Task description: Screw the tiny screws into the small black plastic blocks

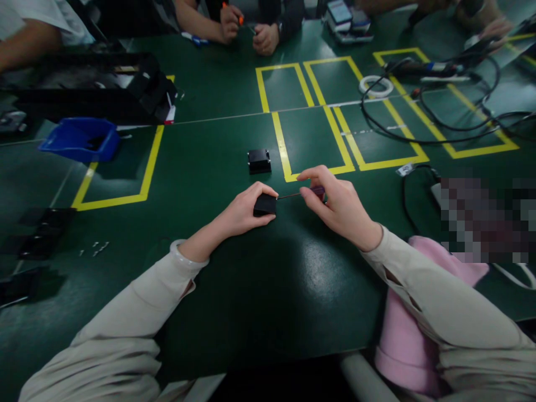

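My left hand (245, 209) is closed around a small black block-shaped part (264, 205), low over the green table. In my right hand (330, 198) is a screwdriver (317, 192), its dark reddish handle between thumb and fingers. The thin shaft points left, and its tip meets the right side of the black part; any screw there is too small to make out. Just beyond my hands sits a second black part (259, 161) with small shiny bits at its sides. Several small screws (94, 248) lie to the left.
A blue bin (81, 138) and a long black tray (92, 86) stand at the left. Black cables (435, 134) and a white tape roll (376, 86) lie at the right. A pink cloth (406, 346) is by my right forearm. Co-workers' hands (266, 39) are across the table.
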Tool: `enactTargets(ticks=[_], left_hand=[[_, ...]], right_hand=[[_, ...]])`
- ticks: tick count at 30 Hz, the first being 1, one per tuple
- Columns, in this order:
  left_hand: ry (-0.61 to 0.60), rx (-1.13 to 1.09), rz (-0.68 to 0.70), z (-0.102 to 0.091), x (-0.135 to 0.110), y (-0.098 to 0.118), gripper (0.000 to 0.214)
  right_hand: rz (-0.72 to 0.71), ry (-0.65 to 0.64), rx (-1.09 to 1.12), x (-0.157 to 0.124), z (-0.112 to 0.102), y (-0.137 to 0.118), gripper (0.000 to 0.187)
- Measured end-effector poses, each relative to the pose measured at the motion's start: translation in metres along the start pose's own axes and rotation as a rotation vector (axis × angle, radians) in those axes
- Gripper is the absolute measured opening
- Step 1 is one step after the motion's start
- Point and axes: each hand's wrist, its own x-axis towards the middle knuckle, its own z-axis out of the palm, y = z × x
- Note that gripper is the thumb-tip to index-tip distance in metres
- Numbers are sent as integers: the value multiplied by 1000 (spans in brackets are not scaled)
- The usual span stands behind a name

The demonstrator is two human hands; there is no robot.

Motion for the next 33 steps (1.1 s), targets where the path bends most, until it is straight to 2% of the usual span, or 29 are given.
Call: enactTargets(ticks=[3,8,14,19,24,29,33], left_hand=[[-9,2,-12,0,0,0,36],[-15,15,-21,0,1,1,37],[2,3,4,1,1,0,36],[6,2,9,1,1,-1,36],[1,3,5,0,0,-1,36],[-2,7,3,1,1,0,37],[-3,6,3,1,1,0,37]], right_hand=[[39,-22,-43,0,0,0,20],[0,18,-14,0,1,-1,27],[40,-82,-83,2,-2,0,24],[-4,-33,-38,1,-2,0,26],[43,-62,-88,1,-2,1,24],[1,-19,-29,1,-1,2,25],[18,-53,-70,1,-2,2,23]])
